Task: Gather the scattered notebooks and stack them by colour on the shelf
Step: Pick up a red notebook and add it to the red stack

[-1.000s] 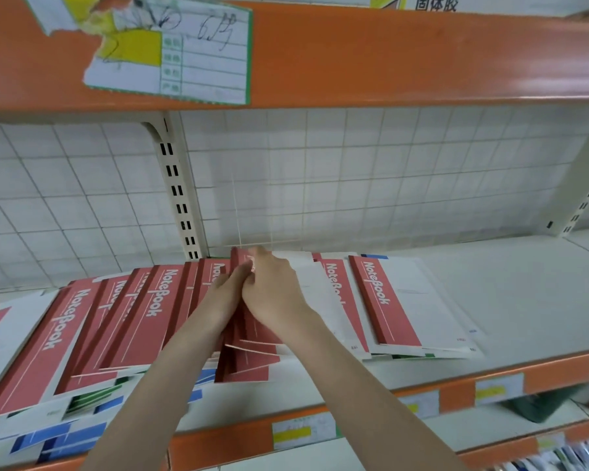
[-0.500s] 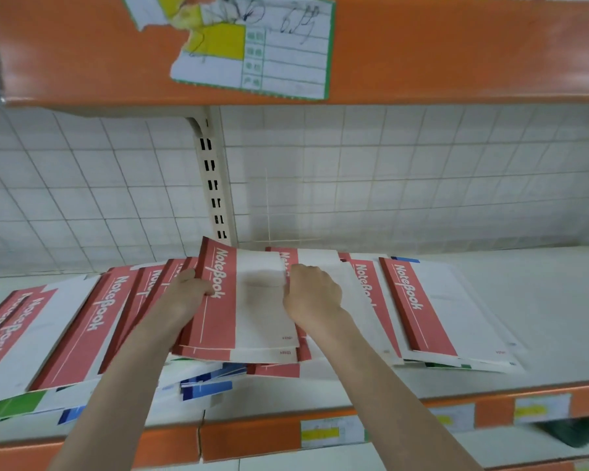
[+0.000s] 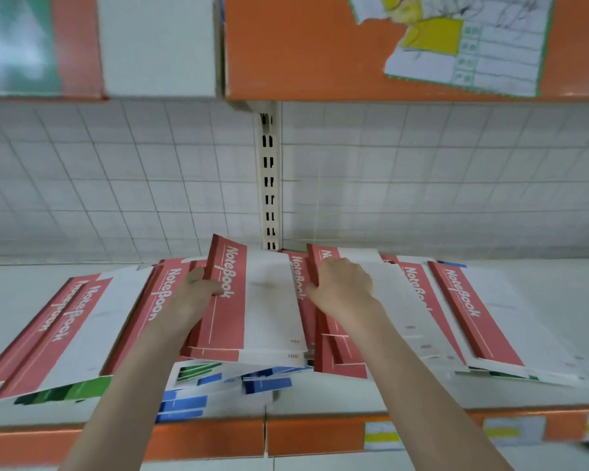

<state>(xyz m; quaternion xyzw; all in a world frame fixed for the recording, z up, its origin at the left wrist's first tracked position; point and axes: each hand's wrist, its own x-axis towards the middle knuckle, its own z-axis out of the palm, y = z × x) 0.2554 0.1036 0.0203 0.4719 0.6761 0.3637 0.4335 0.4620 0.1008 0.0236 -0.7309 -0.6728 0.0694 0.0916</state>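
My left hand (image 3: 198, 294) and right hand (image 3: 342, 288) each grip red notebooks (image 3: 252, 300); green and blue ones (image 3: 266, 384) (underneath) remain unsorted

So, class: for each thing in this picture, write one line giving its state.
Left hand: grips the lifted red notebooks.
Right hand: grips more red notebooks.
Lifted red notebooks: tilted, raised off the pile.
Blue notebooks: flat, underneath.
Green notebook: flat, underneath.
Shelf: bare at right.
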